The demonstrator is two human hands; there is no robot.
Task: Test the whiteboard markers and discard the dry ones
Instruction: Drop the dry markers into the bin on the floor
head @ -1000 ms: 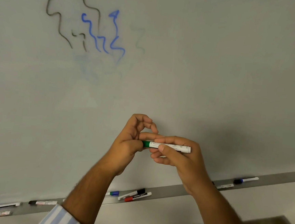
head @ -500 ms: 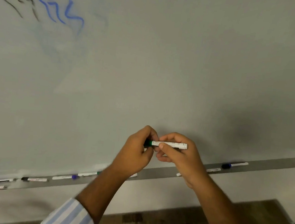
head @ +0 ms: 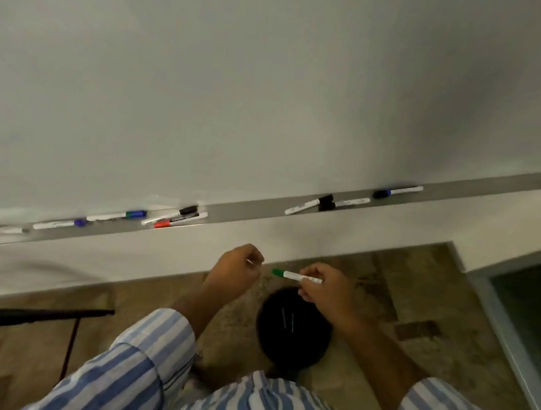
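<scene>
Low in the centre of the frame the right hand [head: 327, 291] pinches the green marker [head: 295, 276] by its white barrel above the black bin [head: 294, 328], the left hand [head: 237, 267] curled empty beside it; light, stiff and slick, it seems best held mid-barrel.

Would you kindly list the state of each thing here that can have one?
green marker: capped, held level above the bin
right hand: grips the green marker
left hand: curled, apart from the marker
black bin: open, two markers inside
tray: holds capped markers
</scene>
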